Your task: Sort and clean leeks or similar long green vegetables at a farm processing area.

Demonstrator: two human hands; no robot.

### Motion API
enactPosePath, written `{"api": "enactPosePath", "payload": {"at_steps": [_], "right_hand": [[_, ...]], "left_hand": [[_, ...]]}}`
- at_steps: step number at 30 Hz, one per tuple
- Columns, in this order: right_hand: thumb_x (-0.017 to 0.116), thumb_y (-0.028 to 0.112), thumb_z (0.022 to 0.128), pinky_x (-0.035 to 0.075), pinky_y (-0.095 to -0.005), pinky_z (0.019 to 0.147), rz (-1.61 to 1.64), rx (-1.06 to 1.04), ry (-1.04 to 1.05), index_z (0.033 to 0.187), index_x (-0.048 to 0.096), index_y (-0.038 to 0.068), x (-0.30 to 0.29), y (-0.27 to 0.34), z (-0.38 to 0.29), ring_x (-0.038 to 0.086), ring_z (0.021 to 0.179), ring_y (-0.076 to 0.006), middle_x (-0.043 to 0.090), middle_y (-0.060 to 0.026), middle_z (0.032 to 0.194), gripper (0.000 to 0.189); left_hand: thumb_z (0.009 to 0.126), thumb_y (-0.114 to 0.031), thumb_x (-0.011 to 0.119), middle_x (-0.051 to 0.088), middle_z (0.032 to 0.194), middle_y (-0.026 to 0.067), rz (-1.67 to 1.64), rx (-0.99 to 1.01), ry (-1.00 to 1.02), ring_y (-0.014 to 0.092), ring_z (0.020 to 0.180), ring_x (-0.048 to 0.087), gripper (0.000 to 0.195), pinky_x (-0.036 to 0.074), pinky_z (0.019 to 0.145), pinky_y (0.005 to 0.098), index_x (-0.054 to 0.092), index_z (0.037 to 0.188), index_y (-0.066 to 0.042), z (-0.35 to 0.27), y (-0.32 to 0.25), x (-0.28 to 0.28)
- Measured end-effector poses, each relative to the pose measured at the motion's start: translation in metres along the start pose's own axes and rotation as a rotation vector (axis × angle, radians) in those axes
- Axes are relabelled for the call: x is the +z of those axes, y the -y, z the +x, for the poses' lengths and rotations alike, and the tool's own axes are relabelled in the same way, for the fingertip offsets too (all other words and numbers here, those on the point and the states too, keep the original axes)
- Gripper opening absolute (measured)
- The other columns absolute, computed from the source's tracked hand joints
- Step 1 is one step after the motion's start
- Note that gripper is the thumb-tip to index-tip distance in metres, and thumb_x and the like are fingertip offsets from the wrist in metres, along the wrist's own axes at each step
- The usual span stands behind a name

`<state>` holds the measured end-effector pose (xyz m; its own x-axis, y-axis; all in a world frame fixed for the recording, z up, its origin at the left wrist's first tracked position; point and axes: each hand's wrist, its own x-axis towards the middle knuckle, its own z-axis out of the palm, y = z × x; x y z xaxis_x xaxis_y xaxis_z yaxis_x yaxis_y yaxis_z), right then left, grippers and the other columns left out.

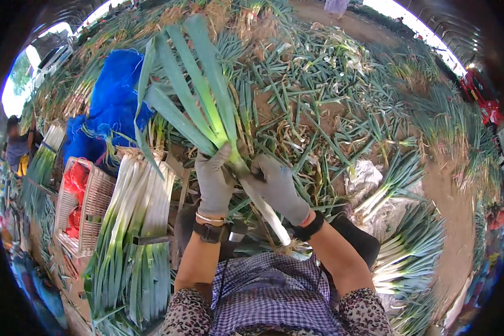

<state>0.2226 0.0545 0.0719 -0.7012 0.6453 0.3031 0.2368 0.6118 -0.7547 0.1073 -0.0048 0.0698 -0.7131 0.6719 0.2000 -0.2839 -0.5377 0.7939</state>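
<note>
A large leek (262,201) lies slantwise in front of me, its green leaves fanned toward the upper left and its white root end near my apron. My left hand (215,180), in a grey glove, grips it where the leaves spread. Just below, my gloved right hand (279,185) has its fingers bent at the stalk; whether they close on it or only touch it is hard to tell. To the left, a thick stack of cleaned leeks (138,210) rests on a frame with metal arms. Untrimmed leeks (407,252) lie in bunches at the right.
A wicker basket (96,210) with red plastic stands left of the stack, below a blue mesh sack (117,92). Cut leaves (311,84) litter the ground ahead. Another person (17,145) is at the far left. A red vehicle (483,96) stands far right.
</note>
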Motion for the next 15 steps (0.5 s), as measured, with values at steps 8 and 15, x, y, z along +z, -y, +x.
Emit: {"api": "enactPosePath", "payload": {"at_steps": [8,15], "right_hand": [[0.06,0.001,0.066,0.039,-0.0218,0.057,-0.007,0.138,-0.508,0.074,0.05,0.007,-0.113,-0.048,-0.053,0.046,0.061,-0.0104,0.05,-0.0025,0.067,0.015],[0.065,0.009,0.066,0.042,-0.0247,0.059,-0.148,0.381,-0.303,0.093,0.057,0.006,-0.125,-0.038,-0.038,0.053,0.068,-0.0133,0.058,-0.0071,0.084,0.028]], "left_hand": [[0.079,-0.013,0.054,0.056,0.086,0.0094,0.101,0.032,-0.146,0.017,0.076,0.057,0.03,0.046,0.064,0.024,0.043,0.104,-0.001,0.012,-0.028,-0.042],[0.079,-0.016,0.053,0.054,0.086,0.0088,-0.235,-0.067,0.028,0.02,0.078,0.053,0.03,0.044,0.071,0.0322,0.043,0.103,-0.001,0.02,-0.02,-0.054]]}}
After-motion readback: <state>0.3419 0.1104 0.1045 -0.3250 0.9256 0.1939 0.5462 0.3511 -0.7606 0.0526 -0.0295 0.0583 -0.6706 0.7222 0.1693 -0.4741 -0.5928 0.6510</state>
